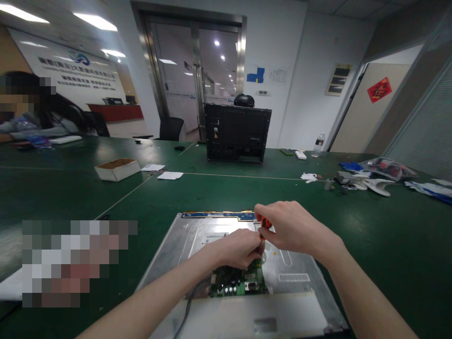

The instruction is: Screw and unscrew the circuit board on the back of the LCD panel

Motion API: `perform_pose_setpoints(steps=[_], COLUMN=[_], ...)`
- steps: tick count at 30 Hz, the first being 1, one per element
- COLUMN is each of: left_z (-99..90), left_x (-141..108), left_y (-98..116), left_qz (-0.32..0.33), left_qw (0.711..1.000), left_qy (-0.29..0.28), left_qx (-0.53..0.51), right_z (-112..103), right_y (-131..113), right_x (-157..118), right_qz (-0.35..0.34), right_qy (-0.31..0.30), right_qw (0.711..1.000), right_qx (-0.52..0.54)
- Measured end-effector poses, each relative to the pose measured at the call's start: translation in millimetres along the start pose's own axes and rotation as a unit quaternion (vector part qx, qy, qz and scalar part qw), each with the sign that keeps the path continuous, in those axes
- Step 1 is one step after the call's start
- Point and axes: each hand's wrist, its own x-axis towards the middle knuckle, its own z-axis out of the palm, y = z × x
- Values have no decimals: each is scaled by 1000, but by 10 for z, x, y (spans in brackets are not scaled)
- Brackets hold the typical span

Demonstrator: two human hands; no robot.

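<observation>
A flat metal display panel lies on the table in front of me, with a green circuit board fixed on it. My right hand is closed around the red and black handle of a screwdriver, which points down at the board's upper right corner. My left hand is closed with its fingertips around the screwdriver's lower end, just above the board. The tip is hidden by the fingers. Along the panel's far edge runs a narrow blue circuit strip. A dark cable curves off the board's left side.
Across the green table stands a black monitor housing. An open cardboard box sits to the left; loose parts and a plastic bag lie right, near a bottle. Another person sits far left.
</observation>
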Motion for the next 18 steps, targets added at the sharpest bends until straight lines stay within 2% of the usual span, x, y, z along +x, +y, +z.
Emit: perform_pose_setpoints(steps=[18], left_z=[-7], left_x=[10], left_y=[6], left_qz=[-6], left_qw=[1000], left_qy=[-2], left_qx=[25], right_z=[-15], right_y=[-10], right_x=[-8], right_qz=[1], right_qy=[1], right_qw=[1000], right_qx=[8])
